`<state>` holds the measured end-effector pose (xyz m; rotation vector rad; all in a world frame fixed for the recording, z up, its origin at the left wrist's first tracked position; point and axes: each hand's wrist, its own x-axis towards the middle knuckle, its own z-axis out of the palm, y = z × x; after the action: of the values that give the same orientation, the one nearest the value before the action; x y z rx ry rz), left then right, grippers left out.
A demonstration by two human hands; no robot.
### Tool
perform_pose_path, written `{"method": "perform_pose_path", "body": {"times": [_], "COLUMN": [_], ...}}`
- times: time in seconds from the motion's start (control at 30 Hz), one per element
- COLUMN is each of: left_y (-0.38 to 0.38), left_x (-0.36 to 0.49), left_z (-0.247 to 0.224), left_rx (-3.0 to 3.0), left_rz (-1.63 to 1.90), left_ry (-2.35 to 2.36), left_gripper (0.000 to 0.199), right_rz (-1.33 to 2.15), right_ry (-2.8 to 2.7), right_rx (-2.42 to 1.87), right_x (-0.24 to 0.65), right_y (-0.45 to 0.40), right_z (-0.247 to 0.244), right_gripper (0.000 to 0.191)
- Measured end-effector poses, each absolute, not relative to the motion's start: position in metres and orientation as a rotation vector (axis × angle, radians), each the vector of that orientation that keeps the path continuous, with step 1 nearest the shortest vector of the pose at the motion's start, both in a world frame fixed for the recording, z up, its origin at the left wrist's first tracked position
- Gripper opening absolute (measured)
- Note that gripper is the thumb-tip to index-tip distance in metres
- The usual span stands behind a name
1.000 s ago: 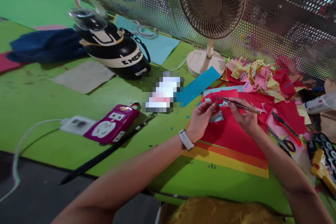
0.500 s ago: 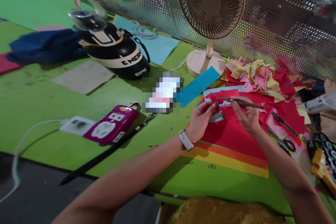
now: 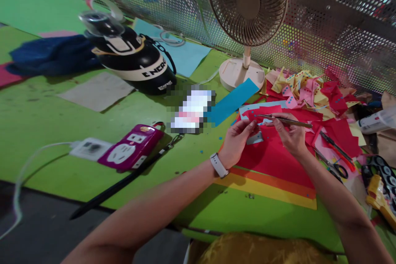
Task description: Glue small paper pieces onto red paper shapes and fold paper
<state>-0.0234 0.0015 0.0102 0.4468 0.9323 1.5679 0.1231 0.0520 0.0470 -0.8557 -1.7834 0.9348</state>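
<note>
My right hand (image 3: 290, 135) grips metal tweezers (image 3: 298, 123), their tips pointing left toward my other hand. The fingers of my left hand (image 3: 235, 142) are pinched together near those tips; whatever is between them is too small to make out. Both hands are over red paper sheets (image 3: 272, 163), with orange and yellow paper (image 3: 287, 196) showing underneath. Small blue bits and a grey-blue paper piece (image 3: 255, 138) lie on the red by my left fingers. Behind them, a blue paper strip (image 3: 236, 101) slants across the green table.
A fan (image 3: 247, 4) stands at the back. Scissors (image 3: 340, 170), a red-and-black cutter (image 3: 338, 148) and crumpled dotted paper scraps (image 3: 305, 86) are on the right. Leftward are a phone (image 3: 193, 109), a purple socket adapter (image 3: 131, 147) and a black bottle (image 3: 136, 60).
</note>
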Motion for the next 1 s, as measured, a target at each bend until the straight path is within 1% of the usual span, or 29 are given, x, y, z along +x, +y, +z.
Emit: {"method": "perform_pose_path", "body": {"times": [0.1,0.3,0.5,1.0], "left_y": [0.0019,0.0004,0.0008,0.0005], "left_x": [-0.0232,-0.0236,-0.0235,-0.0239], "left_z": [0.0104,0.0094,0.0087,0.0094], "left_rx": [0.423,0.469,0.483,0.492], "left_rz": [1.568,1.567,1.562,1.565], "left_ry": [0.931,0.92,0.94,0.947], "left_gripper": [0.034,0.03,0.031,0.032], "right_rz": [0.926,0.955,0.973,0.972], "right_ry": [-1.784,-1.779,-1.774,-1.773], "right_rx": [-0.865,-0.852,-0.867,-0.868], "right_x": [0.1234,0.1227,0.1213,0.1217], "right_y": [0.0522,0.0534,0.0531,0.0529], "right_z": [0.0474,0.0441,0.0422,0.0429], "right_gripper": [0.019,0.019,0.024,0.023]}}
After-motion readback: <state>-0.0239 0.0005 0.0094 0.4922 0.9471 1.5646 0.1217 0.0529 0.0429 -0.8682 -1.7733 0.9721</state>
